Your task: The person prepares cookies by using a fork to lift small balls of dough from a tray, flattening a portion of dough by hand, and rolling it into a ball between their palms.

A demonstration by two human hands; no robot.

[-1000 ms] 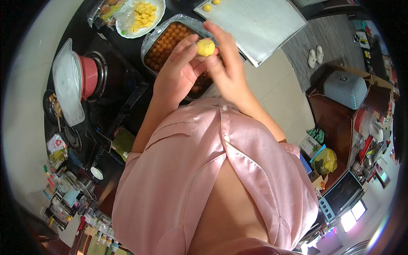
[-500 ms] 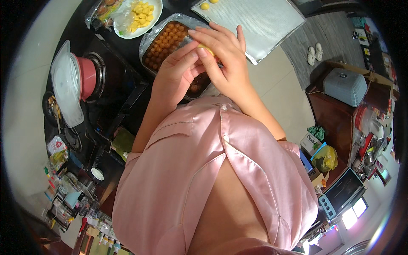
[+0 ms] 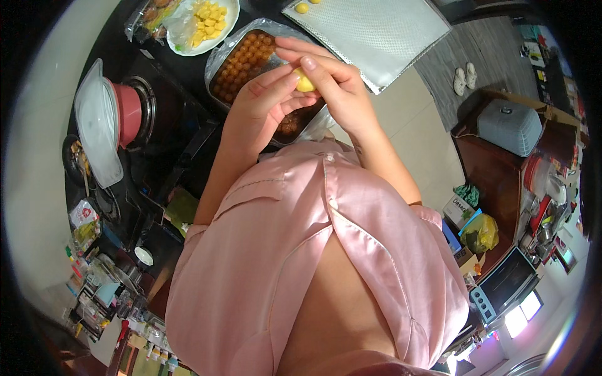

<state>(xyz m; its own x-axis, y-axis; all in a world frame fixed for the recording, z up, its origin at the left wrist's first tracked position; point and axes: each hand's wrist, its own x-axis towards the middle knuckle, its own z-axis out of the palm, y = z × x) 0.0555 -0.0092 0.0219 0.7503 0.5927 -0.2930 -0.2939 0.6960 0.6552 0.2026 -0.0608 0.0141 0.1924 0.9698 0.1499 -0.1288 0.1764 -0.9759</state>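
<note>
Between my two hands is a small lump of yellow dough point(image 3: 305, 82), smooth and rounded where it shows. My left hand point(image 3: 258, 111) pinches it from the left with its thumb and fingertips. On the other side, the thumb and curled fingers of my right hand point(image 3: 343, 91) press it. Part of the lump is hidden by fingers. Below the hands sits a tray lined with clear plastic point(image 3: 215, 57), holding many glossy brown balls point(image 3: 248, 59) and a darker brown mass point(image 3: 290, 123) at its near end.
Cut yellow dough pieces point(image 3: 209, 25) lie on a white plate point(image 3: 233, 14) at the far left. A silver textured mat point(image 3: 376, 41) carries yellow balls point(image 3: 301, 8) at the far right. To the left, a pink pot point(image 3: 128, 113) stands on a black stove point(image 3: 169, 94).
My right hand has turned and its fingers have curled in from a flatter pose over the left. More of the yellow dough now shows between the hands.
</note>
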